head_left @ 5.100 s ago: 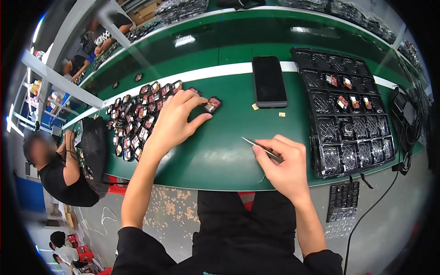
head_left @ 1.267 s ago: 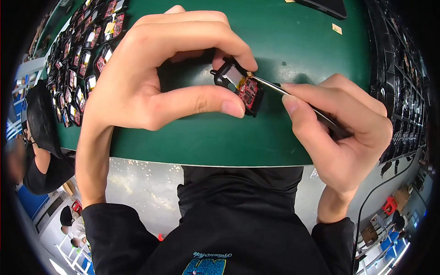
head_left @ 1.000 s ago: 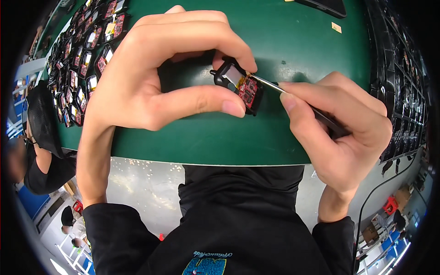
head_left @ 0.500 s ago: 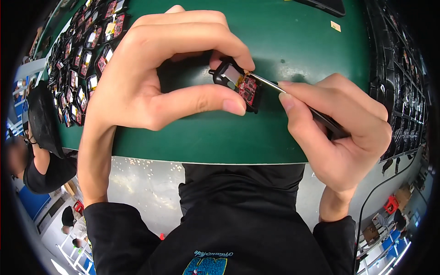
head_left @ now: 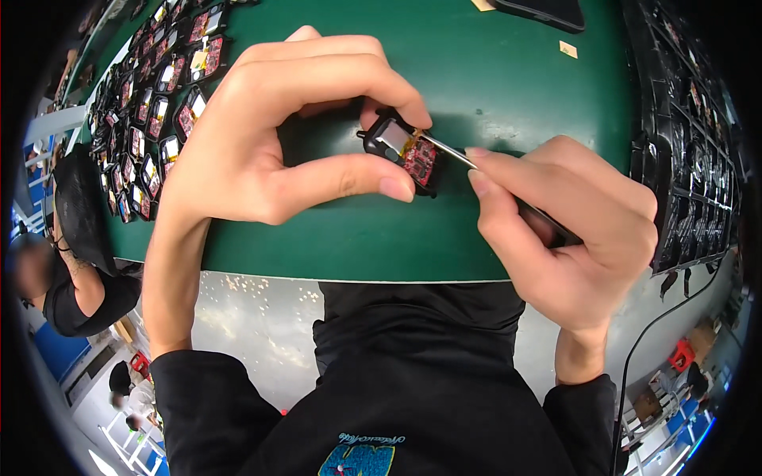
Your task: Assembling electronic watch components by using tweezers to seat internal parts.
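Between its thumb and fingertips, my left hand (head_left: 262, 135) grips a small black electronic device (head_left: 401, 151) by its edges. The casing lies open, showing a silver battery cell, a strip of yellow tape and a red circuit board. My right hand (head_left: 571, 230) holds slim tweezers (head_left: 452, 152), with a silver front and a dark rear part, like a pen. Their tip meets the device near the yellow tape, right beside my left fingertip. Whether the tip pinches anything is too small to tell.
Many similar open devices (head_left: 151, 119) lie in rows on the green table (head_left: 357, 254) at the left. Black trays (head_left: 694, 159) line the right side. A dark phone-like object (head_left: 548, 9) and a small paper label (head_left: 568, 49) lie at the back. Another person (head_left: 83, 293) sits at far left.
Both hands, the device and the tweezers have shifted slightly left in the picture. The tweezers' tip stays at the same spot by the tape, and both grips are unchanged.
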A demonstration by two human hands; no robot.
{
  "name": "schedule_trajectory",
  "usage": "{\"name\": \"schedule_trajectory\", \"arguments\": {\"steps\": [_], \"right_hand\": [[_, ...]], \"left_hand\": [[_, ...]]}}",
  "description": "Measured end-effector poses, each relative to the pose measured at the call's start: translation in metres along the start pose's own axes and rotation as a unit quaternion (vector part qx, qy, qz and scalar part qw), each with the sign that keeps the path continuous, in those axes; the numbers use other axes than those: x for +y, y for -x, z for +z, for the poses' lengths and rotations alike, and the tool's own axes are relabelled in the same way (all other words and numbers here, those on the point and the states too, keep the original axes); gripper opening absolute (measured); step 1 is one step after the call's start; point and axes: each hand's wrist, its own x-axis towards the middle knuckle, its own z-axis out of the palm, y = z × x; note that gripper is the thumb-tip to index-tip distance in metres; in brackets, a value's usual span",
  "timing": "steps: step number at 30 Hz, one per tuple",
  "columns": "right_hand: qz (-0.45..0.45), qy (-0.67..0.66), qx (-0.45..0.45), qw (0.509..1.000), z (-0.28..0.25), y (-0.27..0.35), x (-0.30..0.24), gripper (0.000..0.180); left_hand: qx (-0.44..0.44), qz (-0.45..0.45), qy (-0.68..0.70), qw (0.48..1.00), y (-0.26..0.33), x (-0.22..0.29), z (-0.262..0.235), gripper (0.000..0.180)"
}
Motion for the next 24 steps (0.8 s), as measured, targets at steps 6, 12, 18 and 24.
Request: {"name": "schedule_trajectory", "arguments": {"steps": [6,12,18,24], "right_hand": [[-0.008,-0.025,0.02,0.999,0.004,0.003,0.003,0.025],[0.029,-0.056,0.045,0.997,-0.002,0.003,0.0,0.018],[0.067,-0.108,0.122,0.984,-0.002,0.003,0.004,0.015],[0.048,-0.145,0.177,0.972,0.001,-0.001,0.009,0.013]], "left_hand": [[-0.01,0.002,-0.005,1.0,0.003,0.0,-0.001,0.059],[0.011,-0.001,-0.017,1.0,0.006,0.006,0.003,0.057],[0.019,0.016,-0.082,0.996,-0.002,0.016,0.004,0.057],[0.017,-0.054,-0.084,0.995,-0.007,0.024,0.003,0.05]]}}
